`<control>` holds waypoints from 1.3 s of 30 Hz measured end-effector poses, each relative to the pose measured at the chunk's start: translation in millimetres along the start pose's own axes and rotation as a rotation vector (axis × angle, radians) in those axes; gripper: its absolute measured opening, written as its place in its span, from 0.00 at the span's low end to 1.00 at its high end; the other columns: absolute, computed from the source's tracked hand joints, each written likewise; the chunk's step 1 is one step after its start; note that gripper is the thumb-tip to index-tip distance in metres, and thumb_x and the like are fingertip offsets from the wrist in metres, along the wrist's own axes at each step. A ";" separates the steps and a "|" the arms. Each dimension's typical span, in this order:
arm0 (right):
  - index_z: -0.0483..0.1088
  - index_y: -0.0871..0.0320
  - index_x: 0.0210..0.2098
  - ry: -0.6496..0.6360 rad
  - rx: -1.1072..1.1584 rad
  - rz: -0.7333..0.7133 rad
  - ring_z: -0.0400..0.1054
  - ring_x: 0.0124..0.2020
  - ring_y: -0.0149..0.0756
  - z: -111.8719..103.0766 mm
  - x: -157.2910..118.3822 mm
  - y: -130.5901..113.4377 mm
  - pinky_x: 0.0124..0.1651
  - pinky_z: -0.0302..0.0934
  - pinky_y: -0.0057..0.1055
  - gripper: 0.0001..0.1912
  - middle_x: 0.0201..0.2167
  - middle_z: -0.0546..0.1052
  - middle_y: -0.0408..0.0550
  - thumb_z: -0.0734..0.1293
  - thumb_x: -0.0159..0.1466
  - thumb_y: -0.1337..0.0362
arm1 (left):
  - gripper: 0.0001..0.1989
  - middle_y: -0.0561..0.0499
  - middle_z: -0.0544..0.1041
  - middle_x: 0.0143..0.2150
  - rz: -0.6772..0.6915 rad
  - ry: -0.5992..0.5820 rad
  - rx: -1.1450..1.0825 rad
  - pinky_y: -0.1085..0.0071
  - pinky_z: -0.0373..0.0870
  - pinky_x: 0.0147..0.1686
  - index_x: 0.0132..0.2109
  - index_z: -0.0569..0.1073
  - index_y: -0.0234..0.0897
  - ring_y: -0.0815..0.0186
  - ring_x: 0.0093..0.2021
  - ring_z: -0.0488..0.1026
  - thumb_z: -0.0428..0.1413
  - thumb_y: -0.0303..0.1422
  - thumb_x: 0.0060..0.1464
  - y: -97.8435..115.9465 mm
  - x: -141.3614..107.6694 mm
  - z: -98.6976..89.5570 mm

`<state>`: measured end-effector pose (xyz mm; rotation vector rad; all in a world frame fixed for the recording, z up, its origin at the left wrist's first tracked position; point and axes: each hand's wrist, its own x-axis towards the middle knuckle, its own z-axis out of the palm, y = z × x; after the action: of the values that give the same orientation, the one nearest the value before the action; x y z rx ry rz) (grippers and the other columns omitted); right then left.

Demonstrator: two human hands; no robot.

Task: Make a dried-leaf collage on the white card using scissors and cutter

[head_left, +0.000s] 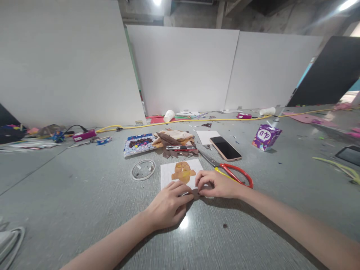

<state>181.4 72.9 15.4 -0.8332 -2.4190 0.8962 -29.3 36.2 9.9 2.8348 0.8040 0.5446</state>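
Observation:
A white sheet of paper [166,171] lies on the grey table before me, bearing a figure of orange-brown leaf pieces [183,173]. Just past its near edge, a small dark brown scrap [196,194], which looks like dry leaf, is between my fingertips. My left hand [173,202] is closed, its fingertips at the scrap's left side. From the right, my right hand [218,184] pinches the same scrap with bent fingers. Both hands partly hide the scrap and the paper's lower edge. Scissors [232,168] with red and yellow handles lie beyond my right hand.
Behind the paper are a pile of dry leaves [180,139], a marker [182,148], a patterned card [139,145] and a phone [225,148]. A tape ring [143,170] lies left. A purple drink carton [266,137] stands right. A yellow cable [185,121] crosses the back.

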 end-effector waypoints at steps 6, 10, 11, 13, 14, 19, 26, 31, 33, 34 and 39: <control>0.71 0.58 0.27 -0.007 -0.008 0.007 0.66 0.35 0.29 -0.9 0.7 0.7 0.40 0.59 0.27 0.03 0.35 0.70 0.43 0.66 0.52 0.71 | 0.16 0.50 0.71 0.46 0.037 -0.009 -0.034 0.65 0.60 0.47 0.46 0.67 0.36 0.63 0.47 0.63 0.45 0.22 0.51 -1.3 -0.3 0.6; 0.71 0.59 0.27 0.063 -0.012 0.028 0.66 0.34 0.28 0.2 0.1 1.5 0.38 0.60 0.26 0.04 0.35 0.70 0.45 0.64 0.55 0.71 | 0.15 0.50 0.71 0.46 0.034 -0.011 -0.026 0.65 0.60 0.47 0.46 0.67 0.36 0.63 0.47 0.63 0.45 0.23 0.52 -1.4 -0.5 1.5; 0.71 0.59 0.27 0.080 -0.017 0.030 0.66 0.34 0.28 0.5 -0.1 1.7 0.38 0.60 0.27 0.04 0.36 0.69 0.45 0.64 0.55 0.71 | 0.15 0.50 0.71 0.46 0.034 -0.011 -0.022 0.65 0.60 0.47 0.46 0.67 0.36 0.63 0.47 0.63 0.45 0.23 0.52 -1.4 -0.5 1.7; 0.71 0.59 0.27 0.093 -0.028 0.029 0.66 0.35 0.28 0.9 -0.4 1.9 0.39 0.59 0.27 0.05 0.36 0.69 0.46 0.63 0.55 0.71 | 0.15 0.50 0.71 0.46 0.037 -0.012 -0.012 0.64 0.60 0.47 0.45 0.67 0.36 0.62 0.47 0.63 0.45 0.23 0.52 -1.2 -0.3 1.8; 0.71 0.59 0.27 0.094 -0.032 0.028 0.66 0.35 0.28 1.0 -0.4 1.8 0.39 0.59 0.27 0.05 0.36 0.69 0.45 0.63 0.55 0.71 | 0.15 0.50 0.71 0.46 0.040 -0.013 -0.006 0.64 0.60 0.47 0.45 0.67 0.36 0.62 0.47 0.63 0.45 0.23 0.51 -1.1 -0.2 1.7; 0.71 0.58 0.27 0.085 -0.036 0.035 0.66 0.34 0.28 0.6 -0.4 -0.1 0.37 0.60 0.27 0.06 0.36 0.69 0.45 0.64 0.54 0.72 | 0.15 0.49 0.72 0.45 0.042 -0.018 0.003 0.64 0.61 0.46 0.45 0.68 0.35 0.62 0.47 0.63 0.44 0.22 0.52 -0.2 0.2 0.8; 0.71 0.58 0.27 0.075 -0.049 0.023 0.66 0.35 0.29 -0.3 -0.7 -1.8 0.40 0.59 0.27 0.05 0.36 0.69 0.44 0.66 0.52 0.73 | 0.15 0.49 0.71 0.45 0.030 0.001 0.001 0.65 0.62 0.44 0.44 0.68 0.36 0.63 0.45 0.64 0.44 0.22 0.51 -0.5 1.1 1.6; 0.71 0.58 0.26 0.087 -0.045 0.044 0.66 0.34 0.28 0.8 0.5 -2.0 0.39 0.60 0.27 0.05 0.36 0.69 0.44 0.65 0.53 0.73 | 0.15 0.49 0.71 0.46 0.012 -0.001 0.006 0.65 0.63 0.43 0.44 0.68 0.37 0.63 0.44 0.64 0.45 0.22 0.50 -0.1 1.6 0.8; 0.72 0.58 0.26 0.123 -0.056 0.057 0.66 0.34 0.29 1.6 1.0 -2.2 0.40 0.60 0.28 0.05 0.36 0.70 0.45 0.64 0.55 0.71 | 0.16 0.49 0.71 0.47 0.025 -0.003 -0.003 0.64 0.62 0.44 0.45 0.67 0.37 0.63 0.45 0.64 0.46 0.22 0.49 -0.1 1.2 0.6; 0.72 0.58 0.27 0.140 -0.062 0.060 0.66 0.35 0.30 2.1 1.1 -2.3 0.41 0.60 0.29 0.05 0.36 0.70 0.46 0.64 0.56 0.70 | 0.16 0.50 0.71 0.47 0.031 -0.005 -0.008 0.64 0.61 0.45 0.46 0.67 0.37 0.63 0.45 0.64 0.46 0.22 0.49 -0.2 1.0 0.5; 0.72 0.58 0.28 0.131 -0.096 0.043 0.66 0.34 0.30 3.2 0.0 -3.6 0.39 0.61 0.29 0.04 0.37 0.70 0.46 0.65 0.54 0.71 | 0.16 0.49 0.71 0.47 0.038 -0.031 -0.003 0.64 0.61 0.46 0.46 0.67 0.36 0.62 0.47 0.63 0.45 0.22 0.50 0.0 1.0 -0.2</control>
<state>178.2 69.3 15.6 -0.9519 -2.3538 0.7215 -28.5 36.8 10.4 2.8538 0.7448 0.5057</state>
